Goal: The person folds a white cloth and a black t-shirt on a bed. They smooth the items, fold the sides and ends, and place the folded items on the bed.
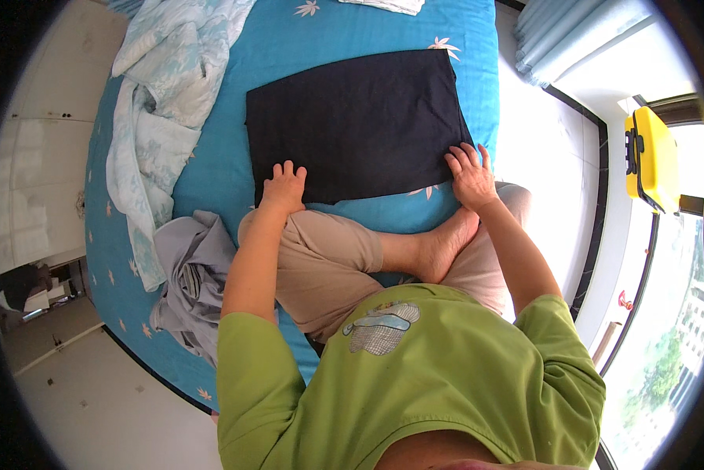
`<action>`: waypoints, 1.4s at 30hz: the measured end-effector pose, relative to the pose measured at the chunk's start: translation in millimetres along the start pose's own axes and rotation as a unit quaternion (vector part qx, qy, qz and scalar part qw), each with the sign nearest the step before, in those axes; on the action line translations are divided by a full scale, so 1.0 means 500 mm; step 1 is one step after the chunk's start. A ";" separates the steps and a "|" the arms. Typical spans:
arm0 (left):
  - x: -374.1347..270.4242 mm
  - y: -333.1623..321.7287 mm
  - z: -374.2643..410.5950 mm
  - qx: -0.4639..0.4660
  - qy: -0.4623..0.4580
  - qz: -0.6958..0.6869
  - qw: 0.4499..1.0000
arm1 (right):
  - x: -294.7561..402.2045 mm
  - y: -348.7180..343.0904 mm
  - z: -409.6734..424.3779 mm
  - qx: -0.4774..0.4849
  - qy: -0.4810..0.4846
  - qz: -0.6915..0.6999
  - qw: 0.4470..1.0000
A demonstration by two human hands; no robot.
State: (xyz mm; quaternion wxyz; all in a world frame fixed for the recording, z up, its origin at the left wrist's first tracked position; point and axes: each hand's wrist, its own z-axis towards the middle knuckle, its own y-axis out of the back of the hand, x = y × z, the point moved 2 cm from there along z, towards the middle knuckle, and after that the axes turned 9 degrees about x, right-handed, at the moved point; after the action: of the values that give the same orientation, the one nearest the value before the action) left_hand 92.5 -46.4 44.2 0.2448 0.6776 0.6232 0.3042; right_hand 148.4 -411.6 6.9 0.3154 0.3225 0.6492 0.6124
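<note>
A black cloth garment [352,126] lies flat and folded into a wide four-sided shape on the bed before my crossed legs. My left hand [284,188] rests palm down over its near left corner, fingers pointing away from me. At the near right corner, my right hand [472,176] touches the cloth's edge with its fingertips, the fingers spread. Layered edges show along the garment's right side. Nothing is seen gripped in either hand, though the undersides of both are hidden.
The bed wears a blue leaf-patterned sheet [211,176]. A pale patterned quilt [158,135] lies along the left, with a crumpled grey garment [193,270] beside my left knee. White folded fabric [387,4] sits at the far edge. A yellow suitcase [657,158] stands by the window at right.
</note>
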 end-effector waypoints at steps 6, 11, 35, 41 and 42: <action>0.009 -0.036 0.030 -0.039 -0.008 0.005 0.999 | -0.003 -0.021 0.019 -0.047 0.000 -0.024 0.999; 0.010 -0.046 0.035 -0.092 -0.007 0.029 0.995 | 0.003 -0.014 0.020 -0.056 -0.016 -0.034 0.998; 0.067 -0.035 -0.028 -0.430 0.094 -0.099 0.892 | -0.016 -0.013 0.001 -0.121 -0.113 0.070 0.984; 0.081 -0.014 -0.073 -0.544 0.075 -0.099 0.830 | -0.040 0.051 0.032 -0.224 -0.086 0.115 0.964; 0.086 -0.004 -0.084 -0.566 0.073 -0.097 0.815 | -0.045 0.074 0.040 -0.249 -0.079 0.138 0.955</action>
State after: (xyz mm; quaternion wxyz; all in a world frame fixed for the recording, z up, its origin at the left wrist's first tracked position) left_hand 62.5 -5.4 76.7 0.5676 0.3313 0.4191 0.6265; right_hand 179.1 -416.1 43.2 0.3488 0.3671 0.3984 0.7648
